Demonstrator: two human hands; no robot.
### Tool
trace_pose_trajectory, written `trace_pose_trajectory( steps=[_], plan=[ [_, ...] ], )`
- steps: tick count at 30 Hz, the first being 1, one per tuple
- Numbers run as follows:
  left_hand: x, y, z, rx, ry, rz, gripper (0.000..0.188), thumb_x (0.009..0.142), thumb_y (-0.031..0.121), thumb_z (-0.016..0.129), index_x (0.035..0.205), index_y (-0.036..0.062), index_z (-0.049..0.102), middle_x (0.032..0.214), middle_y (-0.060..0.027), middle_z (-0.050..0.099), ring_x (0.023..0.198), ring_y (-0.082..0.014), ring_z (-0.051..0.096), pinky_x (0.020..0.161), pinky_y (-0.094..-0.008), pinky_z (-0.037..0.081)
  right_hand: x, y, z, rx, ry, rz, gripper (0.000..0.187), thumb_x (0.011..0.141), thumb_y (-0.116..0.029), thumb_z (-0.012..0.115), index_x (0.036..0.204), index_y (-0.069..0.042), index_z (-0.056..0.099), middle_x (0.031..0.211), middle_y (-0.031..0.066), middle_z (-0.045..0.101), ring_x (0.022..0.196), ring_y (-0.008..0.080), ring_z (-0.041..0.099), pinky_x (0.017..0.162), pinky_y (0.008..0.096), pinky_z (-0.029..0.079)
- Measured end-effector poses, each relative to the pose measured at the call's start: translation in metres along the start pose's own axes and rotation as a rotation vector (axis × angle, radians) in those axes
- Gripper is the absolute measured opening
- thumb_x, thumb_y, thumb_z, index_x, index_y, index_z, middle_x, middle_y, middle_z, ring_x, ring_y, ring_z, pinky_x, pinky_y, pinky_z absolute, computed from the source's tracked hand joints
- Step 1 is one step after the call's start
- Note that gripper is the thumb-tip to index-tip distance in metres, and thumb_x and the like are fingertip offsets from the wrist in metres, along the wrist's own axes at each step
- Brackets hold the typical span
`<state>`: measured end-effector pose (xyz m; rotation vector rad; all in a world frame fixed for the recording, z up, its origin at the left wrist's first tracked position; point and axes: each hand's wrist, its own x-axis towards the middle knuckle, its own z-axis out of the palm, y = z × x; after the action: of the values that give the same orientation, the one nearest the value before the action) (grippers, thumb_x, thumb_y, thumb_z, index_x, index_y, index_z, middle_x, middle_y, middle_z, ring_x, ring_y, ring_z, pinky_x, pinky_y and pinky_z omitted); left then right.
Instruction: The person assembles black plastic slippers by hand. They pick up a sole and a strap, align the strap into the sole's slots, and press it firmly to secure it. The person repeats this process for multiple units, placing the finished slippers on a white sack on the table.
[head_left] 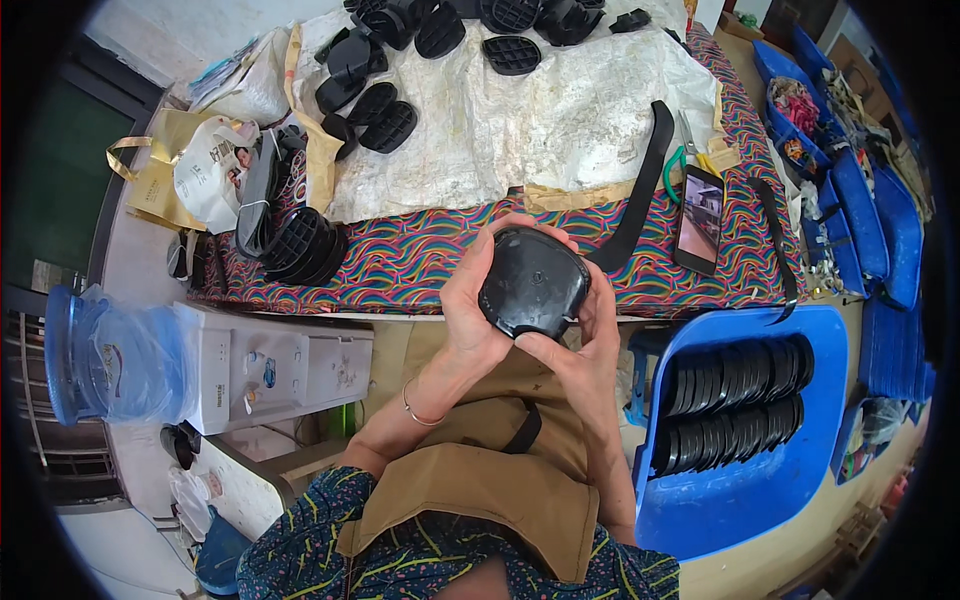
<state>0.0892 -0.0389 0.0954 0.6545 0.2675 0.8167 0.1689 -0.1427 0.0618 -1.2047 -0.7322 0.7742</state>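
Observation:
Both hands hold a glossy black rounded plastic shell in front of my body, at the table's near edge. My left hand wraps its left side and top. My right hand grips the right side, its thumb at the lower rim. A wide black strap runs from beside my right fingers up over the table; whether it joins the shell is hidden. Similar black pads with gridded faces lie across the table's far side. A stack of them stands left of my hands.
A white woven sheet covers much of the patterned table. Scissors and a phone lie at the right. Below right, a blue tub holds rows of black pieces. A water dispenser stands at left.

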Motion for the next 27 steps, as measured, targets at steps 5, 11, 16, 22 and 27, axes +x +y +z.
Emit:
trace_pose_trajectory(
  steps=[5,11,16,22,27],
  plan=[
    [0.004,-0.005,-0.007,-0.19,0.101,-0.101,0.045,0.102,0.043,0.04,0.118,0.0035,0.055,0.114,-0.0227,0.063,0.109,-0.0359,0.061,0.097,-0.0468,0.049,0.004,-0.001,-0.009,-0.045,-0.032,-0.01,0.087,0.071,-0.009,0.085,0.144,0.001,0.037,0.133,0.0135,0.053,0.123,0.0228,0.052,0.105,0.0385,0.042],
    [0.014,0.014,-0.018,-0.428,0.134,-0.223,0.047,0.099,0.046,0.046,0.111,0.0051,0.064,0.111,-0.019,0.066,0.11,-0.0351,0.06,0.103,-0.0533,0.043,-0.001,0.008,-0.037,0.381,-0.105,0.163,0.049,0.089,-0.008,0.068,0.134,0.003,0.053,0.108,0.0117,0.067,0.096,0.0183,0.064,0.09,0.0334,0.048],
    [0.016,0.012,-0.022,-0.437,0.129,-0.252,0.049,0.099,0.048,0.046,0.112,0.0044,0.063,0.112,-0.0178,0.065,0.11,-0.0344,0.06,0.104,-0.0526,0.043,0.001,0.019,-0.025,0.455,-0.083,0.111,0.026,0.098,-0.012,0.056,0.115,0.007,0.063,0.088,0.0054,0.065,0.079,0.0129,0.059,0.076,0.027,0.046],
    [0.01,0.013,-0.024,-0.483,-0.041,-0.209,0.059,0.098,0.055,0.044,0.131,0.0065,0.053,0.127,-0.0231,0.058,0.123,-0.0387,0.053,0.104,-0.0552,0.043,-0.007,0.023,-0.004,0.605,0.137,0.154,0.011,0.094,-0.007,0.06,0.1,0.0,0.065,0.081,-0.0016,0.056,0.073,0.0073,0.051,0.069,0.0248,0.042],
    [0.006,0.013,-0.017,-0.173,-0.18,-0.015,0.09,0.086,0.03,0.067,0.157,0.0115,0.014,0.137,-0.0192,0.051,0.127,-0.0331,0.051,0.107,-0.0462,0.042,0.0,0.031,0.0,0.786,0.185,0.218,0.022,0.091,-0.009,0.059,0.11,0.003,0.059,0.109,0.0067,0.066,0.098,0.0125,0.062,0.091,0.0303,0.048]
  ],
)
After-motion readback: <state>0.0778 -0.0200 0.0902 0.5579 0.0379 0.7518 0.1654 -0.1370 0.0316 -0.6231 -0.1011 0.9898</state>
